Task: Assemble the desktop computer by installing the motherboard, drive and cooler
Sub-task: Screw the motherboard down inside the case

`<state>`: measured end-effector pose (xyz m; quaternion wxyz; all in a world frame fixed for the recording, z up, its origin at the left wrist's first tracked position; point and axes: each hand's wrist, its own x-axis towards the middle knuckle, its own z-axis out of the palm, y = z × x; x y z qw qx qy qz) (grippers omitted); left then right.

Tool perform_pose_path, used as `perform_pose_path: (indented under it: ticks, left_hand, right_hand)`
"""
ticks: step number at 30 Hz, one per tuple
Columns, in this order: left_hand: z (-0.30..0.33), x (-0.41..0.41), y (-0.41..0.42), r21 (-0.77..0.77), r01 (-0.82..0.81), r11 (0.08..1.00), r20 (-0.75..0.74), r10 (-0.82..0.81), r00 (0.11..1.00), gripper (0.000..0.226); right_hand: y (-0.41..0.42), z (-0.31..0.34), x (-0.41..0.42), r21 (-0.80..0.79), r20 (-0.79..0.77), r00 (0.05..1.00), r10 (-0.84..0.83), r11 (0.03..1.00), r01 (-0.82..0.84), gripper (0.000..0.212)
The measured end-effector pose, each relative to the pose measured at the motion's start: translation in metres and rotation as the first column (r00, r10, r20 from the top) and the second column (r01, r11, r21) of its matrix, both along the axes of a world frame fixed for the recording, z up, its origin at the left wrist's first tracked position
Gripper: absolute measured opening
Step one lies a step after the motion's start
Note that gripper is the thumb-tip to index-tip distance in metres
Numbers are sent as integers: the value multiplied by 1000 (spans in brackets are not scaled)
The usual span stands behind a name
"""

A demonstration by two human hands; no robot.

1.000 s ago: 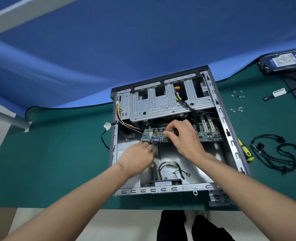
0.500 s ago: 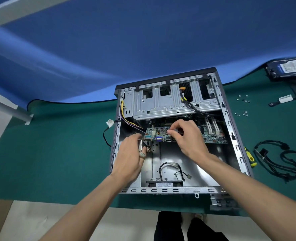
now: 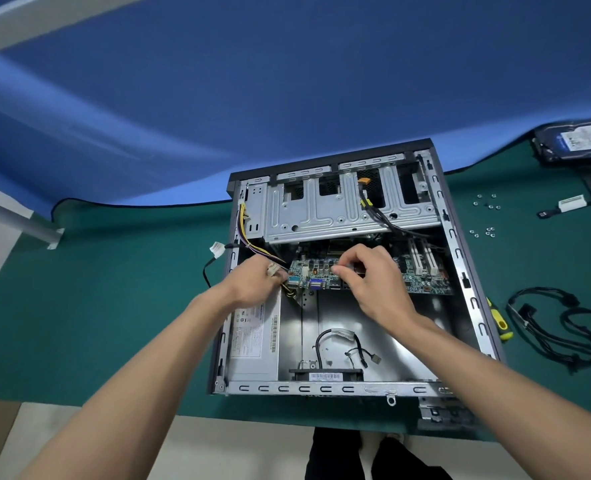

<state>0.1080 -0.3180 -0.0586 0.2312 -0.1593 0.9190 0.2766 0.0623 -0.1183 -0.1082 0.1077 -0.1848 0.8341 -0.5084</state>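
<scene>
An open computer case (image 3: 460, 258) lies on its side on the green mat. The green motherboard (image 3: 422, 280) sits tilted inside it, partly under the silver drive cage (image 3: 322, 216). My right hand (image 3: 373, 282) pinches the board's near edge by the port block. At the board's left end my left hand (image 3: 252, 282) holds a white power connector (image 3: 272, 270) with yellow wires. The power supply (image 3: 252, 337) fills the case's left side. A hard drive (image 3: 578, 142) lies at the far right of the mat.
Several small screws (image 3: 486, 216) are scattered right of the case. A yellow-handled screwdriver (image 3: 500, 322) and a black cable bundle (image 3: 564, 327) lie further right. A white connector on a black cable (image 3: 217, 249) hangs out left of the case. A rear fan (image 3: 325, 375) sits at the near wall.
My left hand has moved up from the case floor to the board's left end and now holds the white connector. The right hand keeps its pinch on the board.
</scene>
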Motion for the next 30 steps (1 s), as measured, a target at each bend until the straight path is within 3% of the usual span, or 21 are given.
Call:
perform_pose_path:
  ticks: [3, 6, 8, 11, 15, 17, 19, 22, 26, 30]
  left_hand:
    - [-1, 1, 0, -135, 95, 986, -27, -100, 995, 32]
    - [-1, 1, 4, -130, 75, 989, -54, -82, 995, 17]
    - [-4, 0, 9, -142, 42, 989, -75, -53, 996, 22]
    - [-8, 3, 10, -43, -72, 997, -116, 66, 991, 25]
    - [-12, 8, 10, 44, -185, 982, -155, 190, 970, 25]
    - [-12, 10, 12, 90, -233, 968, -145, 244, 959, 24]
    - [-12, 10, 12, 113, -248, 962, -138, 262, 955, 23]
    - [-14, 13, 13, 71, -227, 971, -174, 237, 956, 20]
    - [-19, 21, 18, -98, -241, 965, -240, 212, 947, 17]
    - [-21, 24, 21, -91, -327, 940, -249, 297, 922, 36]
  right_hand:
    - [-1, -1, 0, -5, 8, 1000, -4, 1000, 4, 9]
    - [-2, -1, -1, -7, 4, 1000, -3, 1000, 3, 10]
    - [0, -1, -1, -13, 1, 1000, 2, 1000, -2, 9]
    - [1, -2, -2, 52, -28, 999, 44, 998, -43, 12]
    - [3, -3, -3, 290, -178, 967, 181, 949, -124, 37]
    - [0, -5, -1, 591, -305, 884, 355, 798, -117, 53]
    - [-7, -7, 0, 737, -333, 823, 460, 671, -77, 54]
    - [-13, -4, -3, 761, -339, 812, 475, 645, -59, 49]
    - [-10, -1, -5, 741, -388, 783, 487, 670, -48, 44]
    - [-12, 4, -8, 725, -401, 770, 497, 685, -64, 46]
